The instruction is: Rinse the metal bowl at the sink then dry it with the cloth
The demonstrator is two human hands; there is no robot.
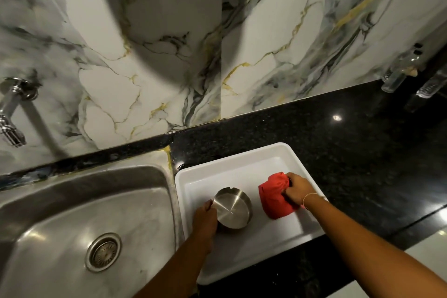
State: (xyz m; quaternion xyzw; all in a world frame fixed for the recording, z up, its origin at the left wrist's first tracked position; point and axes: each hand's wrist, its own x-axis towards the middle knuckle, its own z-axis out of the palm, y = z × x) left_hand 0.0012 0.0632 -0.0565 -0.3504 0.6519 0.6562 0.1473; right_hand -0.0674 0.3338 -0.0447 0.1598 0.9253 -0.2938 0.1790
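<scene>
A black speckled granite counter (338,152) runs across the middle of the frame under a wall of white marble-patterned tiles (154,43) veined in grey and gold. Nearest the camera, two bare forearms enter from the bottom edge and reach into a white rectangular tray (242,256) that sits on the counter in the lower centre. The left hand (205,220) is curled against the left side of the metal bowl (233,208), fingers wrapped on its wall and rim in a grip. The bowl is inside the tray, left of the tray's middle, and appears tilted with its brushed interior facing the camera; a notch shows in its far rim. The right hand (297,189), with a thin pale band at the wrist, is closed in a pinch on the bunched red cloth (273,195), which rests on the tray floor to the right of the bowl, apart from it. In the lower left of the frame lies a stainless steel sink (72,201), its round drain strainer (103,252) near the bottom, just beside the tray. Farther back, at the left edge, a chrome tap (14,109) juts from the wall. In the upper right, clear glass bottles (401,70) with dark caps stand at the back of the counter.
</scene>
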